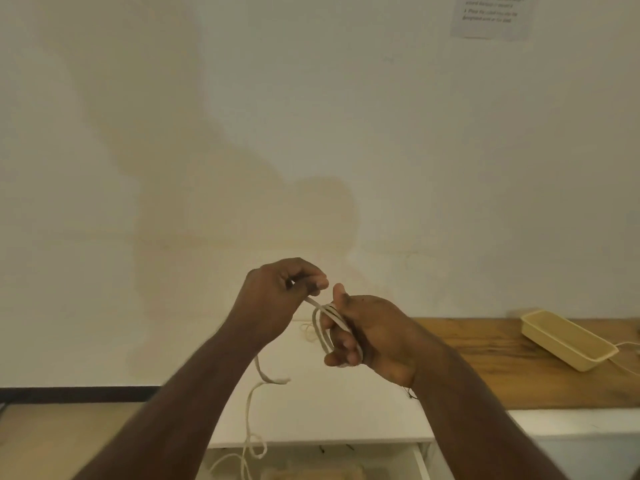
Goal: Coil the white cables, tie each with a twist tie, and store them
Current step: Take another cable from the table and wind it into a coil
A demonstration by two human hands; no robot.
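Your right hand (367, 332) grips white cable (325, 327) loops wound round fingers; left hand (282, 294) pinches feed strand above. Tail hangs toward open drawer (420, 462). Coiling step underway. Next: wrap remaining slack, find twist tie; beige tray (568, 339) waits on counter (519, 372).

Plain workroom: bare wall (311, 116), taped instruction sheet (491, 15), wooden countertop (485, 368)
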